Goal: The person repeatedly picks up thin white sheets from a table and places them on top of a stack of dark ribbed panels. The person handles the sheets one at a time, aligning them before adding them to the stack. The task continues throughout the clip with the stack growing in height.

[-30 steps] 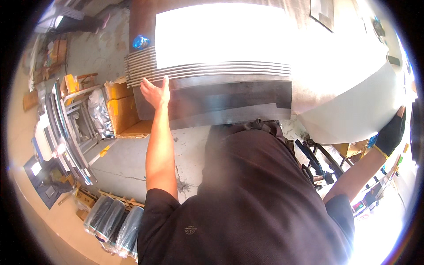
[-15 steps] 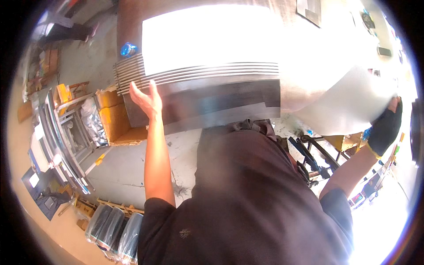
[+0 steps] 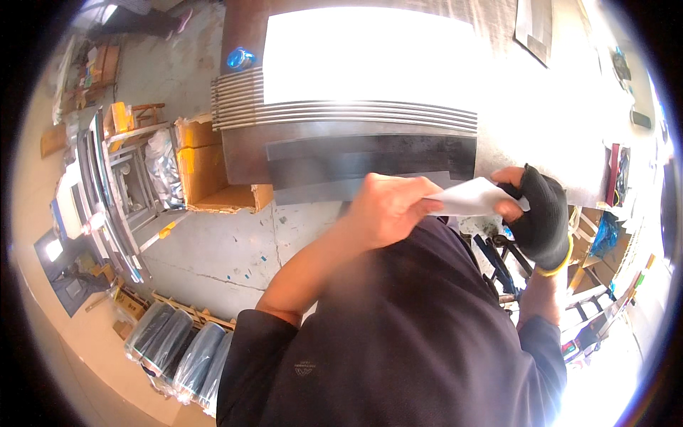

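Note:
A thin white sheet [image 3: 466, 200], folded or gathered into a narrow piece, stretches between my hands at the near edge of the table [image 3: 245, 153]. My bare left hand [image 3: 391, 210] pinches its left end. On its right end is my right hand [image 3: 538, 217], in a black glove with a yellow cuff and bare fingertips, thumb and fingers closed on the film-like piece. Just beyond my hands lies a dark flat panel [image 3: 370, 153]. Behind that, long thin metal rods [image 3: 238, 99] run side by side, partly under a glaring white sheet-like rectangle [image 3: 370, 57].
A blue round object [image 3: 240, 58] stands at the table's left. An open cardboard box [image 3: 220, 198] sits left of the table, near leaning frames [image 3: 124, 181]. Plastic-wrapped rolls [image 3: 160, 334] lie lower left. At the far right, another flat panel [image 3: 535, 30] rests on the table.
My left hand has come from open above the rods to gripping the white sheet. My right hand has moved inward from the far right, and the sheet, earlier spread wide, is now narrow.

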`<state>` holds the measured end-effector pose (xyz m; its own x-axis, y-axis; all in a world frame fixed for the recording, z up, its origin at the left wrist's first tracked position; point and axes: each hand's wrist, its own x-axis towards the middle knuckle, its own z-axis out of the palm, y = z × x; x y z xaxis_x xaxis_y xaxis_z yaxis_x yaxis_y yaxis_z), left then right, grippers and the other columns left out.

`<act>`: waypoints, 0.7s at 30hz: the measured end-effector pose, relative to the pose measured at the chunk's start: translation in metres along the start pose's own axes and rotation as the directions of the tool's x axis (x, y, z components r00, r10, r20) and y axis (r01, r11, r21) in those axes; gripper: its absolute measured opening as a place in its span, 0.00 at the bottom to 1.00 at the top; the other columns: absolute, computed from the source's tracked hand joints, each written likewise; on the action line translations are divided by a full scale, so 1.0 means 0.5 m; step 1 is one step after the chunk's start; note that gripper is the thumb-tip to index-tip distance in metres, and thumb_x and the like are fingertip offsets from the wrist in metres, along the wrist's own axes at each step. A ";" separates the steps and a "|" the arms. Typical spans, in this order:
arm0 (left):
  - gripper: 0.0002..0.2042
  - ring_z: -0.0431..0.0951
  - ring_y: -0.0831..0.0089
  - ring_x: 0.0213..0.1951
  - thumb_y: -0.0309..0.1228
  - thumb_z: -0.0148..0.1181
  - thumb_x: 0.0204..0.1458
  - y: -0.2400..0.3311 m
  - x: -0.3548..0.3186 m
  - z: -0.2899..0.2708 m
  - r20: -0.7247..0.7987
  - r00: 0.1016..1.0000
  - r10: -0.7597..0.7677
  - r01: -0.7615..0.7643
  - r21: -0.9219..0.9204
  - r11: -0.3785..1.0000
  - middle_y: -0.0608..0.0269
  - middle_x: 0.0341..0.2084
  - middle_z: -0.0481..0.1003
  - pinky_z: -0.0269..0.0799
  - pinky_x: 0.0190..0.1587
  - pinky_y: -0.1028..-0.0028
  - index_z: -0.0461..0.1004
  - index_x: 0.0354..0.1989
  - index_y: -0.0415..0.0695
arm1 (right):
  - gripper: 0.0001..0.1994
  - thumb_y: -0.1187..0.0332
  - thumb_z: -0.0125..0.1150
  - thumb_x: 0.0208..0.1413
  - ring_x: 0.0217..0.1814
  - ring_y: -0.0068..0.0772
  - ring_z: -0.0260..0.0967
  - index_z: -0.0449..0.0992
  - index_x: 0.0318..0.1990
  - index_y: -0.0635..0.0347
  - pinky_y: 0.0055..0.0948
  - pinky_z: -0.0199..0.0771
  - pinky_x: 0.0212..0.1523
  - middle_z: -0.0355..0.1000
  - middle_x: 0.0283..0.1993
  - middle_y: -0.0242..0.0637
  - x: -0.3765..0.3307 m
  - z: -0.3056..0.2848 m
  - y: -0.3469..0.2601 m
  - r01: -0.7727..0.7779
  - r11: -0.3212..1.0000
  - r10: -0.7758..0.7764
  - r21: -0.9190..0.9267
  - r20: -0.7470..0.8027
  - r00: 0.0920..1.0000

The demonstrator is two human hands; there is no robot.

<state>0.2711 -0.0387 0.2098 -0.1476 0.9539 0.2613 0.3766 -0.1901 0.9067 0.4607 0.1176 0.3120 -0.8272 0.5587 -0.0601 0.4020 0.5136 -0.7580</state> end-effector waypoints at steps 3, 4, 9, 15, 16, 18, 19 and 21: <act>0.04 0.79 0.60 0.22 0.29 0.66 0.56 -0.009 -0.023 -0.065 -0.111 0.989 -0.102 0.105 0.018 0.994 0.56 0.22 0.78 0.73 0.26 0.68 0.78 0.36 0.44 | 0.18 0.68 0.76 0.46 0.40 0.46 0.83 0.81 0.45 0.65 0.35 0.80 0.42 0.81 0.37 0.48 -0.009 -0.047 0.084 -0.049 0.996 0.068 -0.077 0.277 0.958; 0.04 0.78 0.63 0.21 0.28 0.66 0.57 -0.013 -0.029 -0.088 -0.190 0.978 -0.084 0.094 0.045 0.995 0.56 0.22 0.78 0.72 0.25 0.70 0.79 0.38 0.44 | 0.22 0.68 0.78 0.43 0.42 0.47 0.82 0.81 0.46 0.66 0.36 0.79 0.44 0.81 0.40 0.49 -0.039 -0.067 0.147 -0.215 0.969 0.241 -0.120 0.289 0.926; 0.12 0.76 0.78 0.26 0.30 0.62 0.63 -0.080 -0.067 -0.190 -0.386 0.915 -0.116 0.157 0.077 0.985 0.61 0.28 0.82 0.73 0.31 0.74 0.78 0.52 0.38 | 0.24 0.66 0.78 0.44 0.43 0.47 0.81 0.81 0.49 0.68 0.37 0.78 0.47 0.80 0.42 0.53 -0.126 -0.121 0.325 -0.254 0.873 0.315 -0.417 0.084 0.945; 0.12 0.76 0.80 0.45 0.33 0.59 0.66 -0.140 -0.065 -0.310 -0.466 0.848 -0.254 0.247 -0.075 0.966 0.65 0.44 0.80 0.69 0.51 0.77 0.76 0.51 0.38 | 0.18 0.69 0.73 0.49 0.34 0.34 0.78 0.81 0.47 0.68 0.31 0.76 0.42 0.81 0.34 0.42 -0.106 -0.193 0.461 -0.332 0.922 0.358 -0.198 0.114 0.927; 0.12 0.76 0.79 0.45 0.33 0.58 0.66 -0.152 -0.060 -0.333 -0.469 0.857 -0.213 0.211 -0.057 0.976 0.64 0.45 0.80 0.69 0.52 0.76 0.76 0.51 0.38 | 0.20 0.68 0.74 0.50 0.32 0.24 0.74 0.79 0.48 0.70 0.26 0.75 0.40 0.79 0.30 0.38 -0.119 -0.191 0.515 -0.065 0.904 0.029 -0.423 -0.091 0.995; 0.13 0.76 0.78 0.48 0.34 0.57 0.67 -0.172 -0.042 -0.362 -0.490 0.849 -0.198 0.175 -0.094 0.980 0.62 0.46 0.80 0.68 0.55 0.74 0.76 0.51 0.36 | 0.16 0.65 0.73 0.54 0.31 0.17 0.70 0.80 0.45 0.67 0.22 0.71 0.36 0.76 0.28 0.29 -0.064 -0.186 0.480 -0.388 0.921 0.390 0.039 -0.127 0.912; 0.14 0.75 0.77 0.50 0.34 0.56 0.67 -0.179 -0.032 -0.379 -0.488 0.843 -0.227 0.193 -0.119 0.974 0.61 0.48 0.79 0.68 0.57 0.72 0.75 0.52 0.35 | 0.12 0.61 0.70 0.57 0.29 0.17 0.66 0.80 0.39 0.61 0.21 0.68 0.33 0.72 0.26 0.23 -0.054 -0.195 0.511 -0.378 0.908 0.399 0.182 -0.095 0.912; 0.12 0.75 0.78 0.47 0.32 0.54 0.69 -0.185 -0.001 -0.386 -0.550 0.780 -0.300 0.228 -0.196 0.954 0.63 0.46 0.78 0.70 0.53 0.75 0.75 0.50 0.35 | 0.11 0.60 0.65 0.62 0.36 0.18 0.68 0.77 0.37 0.59 0.22 0.69 0.39 0.71 0.33 0.25 -0.002 -0.122 0.479 -0.286 0.735 0.460 0.614 -0.143 0.876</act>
<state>0.0599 -0.0663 0.1898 -0.7306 0.6732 0.1139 0.1458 -0.0092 0.9893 0.5819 0.2794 0.1702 -0.4842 0.8187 -0.3087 0.2909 -0.1821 -0.9393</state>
